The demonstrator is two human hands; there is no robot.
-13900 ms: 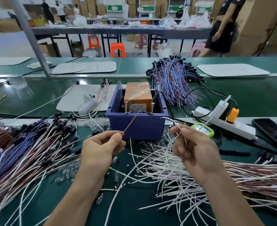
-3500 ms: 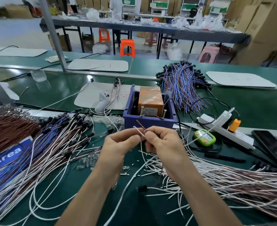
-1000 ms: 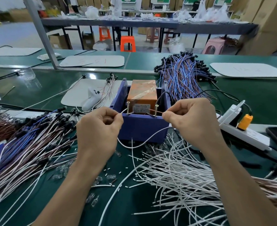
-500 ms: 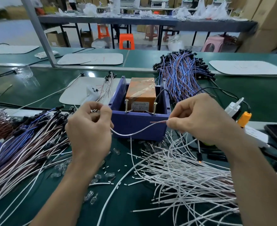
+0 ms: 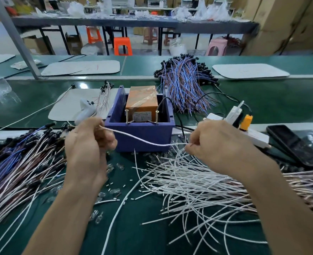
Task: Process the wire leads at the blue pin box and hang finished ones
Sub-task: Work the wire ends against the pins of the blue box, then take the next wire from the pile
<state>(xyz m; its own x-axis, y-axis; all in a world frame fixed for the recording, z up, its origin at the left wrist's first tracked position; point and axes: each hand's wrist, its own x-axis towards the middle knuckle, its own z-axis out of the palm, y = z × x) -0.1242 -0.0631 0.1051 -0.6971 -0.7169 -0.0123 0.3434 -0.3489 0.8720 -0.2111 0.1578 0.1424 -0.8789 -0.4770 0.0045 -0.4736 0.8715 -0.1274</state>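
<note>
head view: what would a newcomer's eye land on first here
The blue pin box at centre, with an orange block inside. In front of it the left hand and right hand pinch one white wire stretched between them. Loose white leads sprawl over the green bench at lower right.

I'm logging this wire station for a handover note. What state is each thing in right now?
left hand: pinches one end of the white wire
right hand: pinches the other end
white wire: slack, sagging in front of the blue box, clear of the pins
pins: upright at the box's front edge
power strip: plugs inserted
phone: lying flat, screen dark
</note>
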